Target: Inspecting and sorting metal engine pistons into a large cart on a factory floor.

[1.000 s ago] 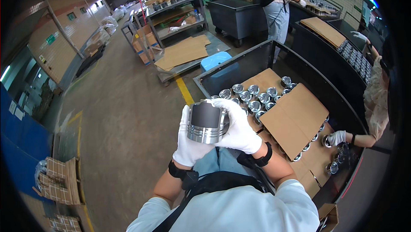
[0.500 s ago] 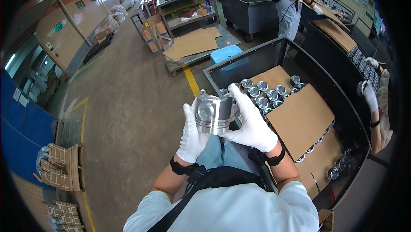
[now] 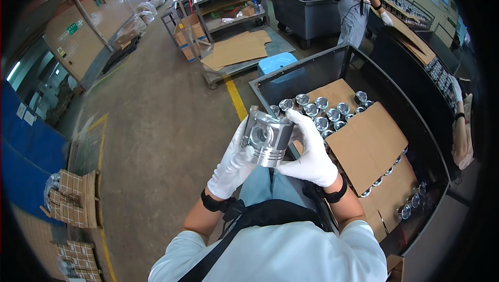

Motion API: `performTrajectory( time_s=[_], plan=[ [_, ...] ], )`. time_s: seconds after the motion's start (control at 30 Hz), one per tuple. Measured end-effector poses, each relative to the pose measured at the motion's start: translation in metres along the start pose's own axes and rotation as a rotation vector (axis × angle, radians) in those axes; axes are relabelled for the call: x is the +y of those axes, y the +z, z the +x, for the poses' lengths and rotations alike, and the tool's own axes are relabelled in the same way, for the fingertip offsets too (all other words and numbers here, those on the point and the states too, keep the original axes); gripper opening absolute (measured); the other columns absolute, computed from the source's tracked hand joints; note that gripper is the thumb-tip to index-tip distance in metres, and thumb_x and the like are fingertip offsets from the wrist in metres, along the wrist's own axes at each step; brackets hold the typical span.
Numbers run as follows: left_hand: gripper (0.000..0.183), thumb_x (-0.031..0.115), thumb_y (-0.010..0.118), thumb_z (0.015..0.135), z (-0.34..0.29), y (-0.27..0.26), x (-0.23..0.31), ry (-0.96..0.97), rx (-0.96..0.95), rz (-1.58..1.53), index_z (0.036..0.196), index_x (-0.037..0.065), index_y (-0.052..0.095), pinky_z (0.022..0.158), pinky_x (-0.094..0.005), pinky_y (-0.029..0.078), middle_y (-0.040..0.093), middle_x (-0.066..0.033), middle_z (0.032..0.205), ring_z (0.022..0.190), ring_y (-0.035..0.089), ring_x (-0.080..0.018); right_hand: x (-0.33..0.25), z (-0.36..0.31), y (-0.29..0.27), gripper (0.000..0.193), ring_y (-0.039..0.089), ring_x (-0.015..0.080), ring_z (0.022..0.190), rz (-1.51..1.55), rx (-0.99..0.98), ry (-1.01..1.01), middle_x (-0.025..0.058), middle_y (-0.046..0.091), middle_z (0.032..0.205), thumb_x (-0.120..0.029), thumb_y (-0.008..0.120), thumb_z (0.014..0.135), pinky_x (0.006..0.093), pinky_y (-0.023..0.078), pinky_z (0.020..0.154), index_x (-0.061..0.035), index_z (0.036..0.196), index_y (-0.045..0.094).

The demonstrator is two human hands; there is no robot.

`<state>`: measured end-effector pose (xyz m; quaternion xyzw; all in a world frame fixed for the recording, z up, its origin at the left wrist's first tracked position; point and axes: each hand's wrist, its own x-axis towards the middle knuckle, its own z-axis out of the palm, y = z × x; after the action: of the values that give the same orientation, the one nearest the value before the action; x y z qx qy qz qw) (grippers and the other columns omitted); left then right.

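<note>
Piston (image 3: 268, 139) ringed end down, long axis slightly off upright; grip: left hand (image 3: 232, 165), right hand (image 3: 311, 154) clasping sides.

Head view, wide fisheye. The left of two cameras worn on your head looks down and forward over your pale shirt (image 3: 275, 253); your left hand (image 3: 230, 168) and right hand (image 3: 313, 158) lie close below it, near centre. The black bin (image 3: 330, 68) stands to your right, the shelved cart (image 3: 223, 75) farther ahead; straight edges bow toward the dark rim.
</note>
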<state>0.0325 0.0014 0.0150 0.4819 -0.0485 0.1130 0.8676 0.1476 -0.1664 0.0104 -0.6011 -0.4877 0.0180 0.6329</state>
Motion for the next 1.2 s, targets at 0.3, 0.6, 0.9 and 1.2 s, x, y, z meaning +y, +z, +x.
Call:
performTrajectory(
  time_s=[0.3,0.6,0.9,1.2],
  plan=[
    [0.106,0.028,0.086,0.073,-0.016,-0.019,-0.016,-0.045,-0.159,-0.244,0.158,0.018,0.023,0.116,-0.0468,0.039,0.045,-0.0099,0.151,0.139,0.046,-0.0291,-0.032,0.007,-0.01,0.068,0.062,0.0377,0.109,-0.466,-0.189,-0.438,0.0223,0.058,0.13,-0.02,0.09,0.063,0.0419,0.052,0.09,-0.0007,0.12,0.057],
    [0.106,0.029,0.091,0.07,0.009,-0.029,-0.033,0.05,-0.249,0.16,0.155,0.018,0.027,0.115,-0.0511,0.04,0.043,-0.0139,0.152,0.137,0.047,-0.031,-0.043,-0.004,-0.032,0.095,0.065,0.0341,0.103,-0.263,-0.081,-0.327,0.0172,0.068,0.107,-0.036,0.095,0.061,0.0409,0.051,0.09,0.0051,0.133,0.049],
    [0.112,-0.004,0.082,0.069,0.135,0.084,-0.101,-0.054,-0.588,0.356,0.158,0.017,0.017,0.111,-0.0464,0.042,0.037,-0.0119,0.152,0.142,0.038,-0.0283,0.045,-0.086,-0.125,0.026,0.055,0.0119,0.048,0.807,0.581,0.742,0.006,0.066,0.073,-0.026,0.062,0.096,0.0239,0.039,0.041,-0.0055,0.112,0.062],
    [0.067,0.044,0.072,0.09,0.135,-0.01,-0.19,-0.32,-0.87,1.303,0.138,0.001,0.054,0.11,-0.0437,0.04,0.058,-0.0209,0.136,0.133,0.049,-0.0346,0.173,-0.227,-0.36,0.024,0.059,0.0152,0.044,-0.092,1.396,1.049,0.0084,0.066,0.064,-0.018,0.047,0.093,0.0297,0.04,0.036,-0.0037,0.09,0.066]
  ],
)
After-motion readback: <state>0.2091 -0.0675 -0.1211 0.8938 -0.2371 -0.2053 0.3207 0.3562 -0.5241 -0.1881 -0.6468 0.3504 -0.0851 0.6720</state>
